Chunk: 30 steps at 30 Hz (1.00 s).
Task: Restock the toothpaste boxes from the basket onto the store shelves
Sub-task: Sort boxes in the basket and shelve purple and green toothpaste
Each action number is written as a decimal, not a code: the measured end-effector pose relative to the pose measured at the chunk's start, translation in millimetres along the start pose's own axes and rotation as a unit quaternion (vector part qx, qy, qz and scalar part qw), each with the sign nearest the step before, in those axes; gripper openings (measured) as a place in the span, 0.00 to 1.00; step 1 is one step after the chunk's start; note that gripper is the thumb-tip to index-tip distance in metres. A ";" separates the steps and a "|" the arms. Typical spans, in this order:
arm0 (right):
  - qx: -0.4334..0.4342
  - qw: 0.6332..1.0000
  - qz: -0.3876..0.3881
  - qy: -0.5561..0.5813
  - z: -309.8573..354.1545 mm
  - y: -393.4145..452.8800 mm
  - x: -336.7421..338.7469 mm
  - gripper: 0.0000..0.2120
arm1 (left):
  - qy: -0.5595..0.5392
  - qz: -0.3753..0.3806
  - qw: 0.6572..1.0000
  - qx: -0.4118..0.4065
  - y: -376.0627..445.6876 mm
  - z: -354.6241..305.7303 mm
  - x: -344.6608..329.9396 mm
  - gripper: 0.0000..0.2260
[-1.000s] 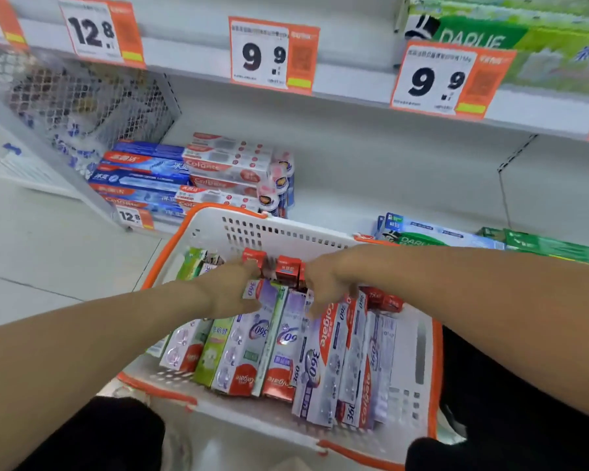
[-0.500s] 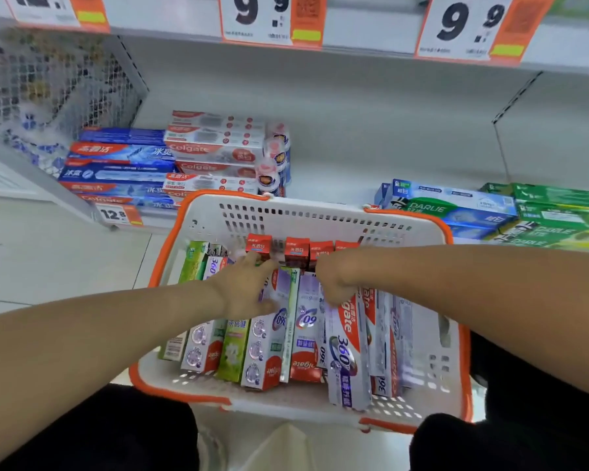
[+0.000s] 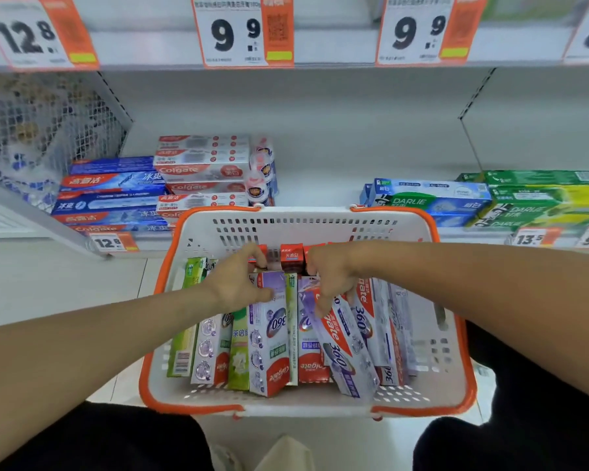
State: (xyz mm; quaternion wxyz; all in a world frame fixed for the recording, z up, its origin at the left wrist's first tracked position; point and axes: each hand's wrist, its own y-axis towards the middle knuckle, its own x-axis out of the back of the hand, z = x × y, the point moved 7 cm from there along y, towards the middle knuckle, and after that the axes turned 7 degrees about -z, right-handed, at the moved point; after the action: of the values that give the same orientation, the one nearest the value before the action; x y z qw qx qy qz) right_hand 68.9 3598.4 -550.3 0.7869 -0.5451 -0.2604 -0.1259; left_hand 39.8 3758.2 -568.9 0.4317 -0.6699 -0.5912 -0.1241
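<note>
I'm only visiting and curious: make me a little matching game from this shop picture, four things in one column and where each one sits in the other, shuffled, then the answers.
Things
1. white plastic basket with orange rim
2. blue Colgate toothpaste boxes
3. green Darlie toothpaste boxes
4. purple-and-white Colgate 360 toothpaste boxes

Places
A. lower shelf, far right
B. inside the basket
C. in front of the shelves, under both hands
D. lower shelf, left, beside the wire mesh

Pairs: 1-C, 2-D, 3-A, 4-B

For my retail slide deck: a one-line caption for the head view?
Both hands, left hand and right hand, reach into the toothpaste boxes in an orange-rimmed basket.
</note>
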 end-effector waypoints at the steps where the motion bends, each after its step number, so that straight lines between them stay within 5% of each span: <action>1: 0.003 1.000 0.004 0.012 -0.8 -5.9 3.5 0.37 | -0.023 0.002 0.999 0.023 -0.1 -0.9 6.2 0.21; 6: 0.004 0.997 -0.015 0.075 -8.0 -39.2 41.6 0.31 | -0.192 0.021 0.978 0.077 -7.9 -20.7 34.5 0.22; 10: 0.011 0.985 -0.065 0.162 -20.0 -61.0 80.9 0.24 | -0.338 0.001 0.940 0.046 -11.8 -46.5 69.1 0.12; 13: 0.015 0.963 -0.090 0.252 -30.5 -76.2 101.2 0.19 | -0.407 -0.052 0.911 0.033 -12.1 -61.8 93.9 0.21; 15: 0.027 0.945 -0.107 0.309 -33.9 -85.1 112.0 0.15 | -0.450 -0.087 0.888 0.043 -11.7 -69.8 105.7 0.19; 24: 0.101 0.803 -0.179 0.559 -13.1 -97.5 138.1 0.03 | -0.416 -0.179 0.878 0.156 -26.1 -59.4 128.7 0.23; 30: 0.129 0.771 -0.241 0.576 -4.6 -99.6 147.5 0.17 | -0.420 -0.142 0.890 0.102 -44.5 -56.4 150.0 0.27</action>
State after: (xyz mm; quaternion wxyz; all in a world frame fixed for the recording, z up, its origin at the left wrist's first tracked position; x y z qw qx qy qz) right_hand 144.9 3569.5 -392.0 0.7964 -0.1830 0.1045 -0.5669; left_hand 59.8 3816.8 -414.5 0.1863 -0.5206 -0.8158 0.1697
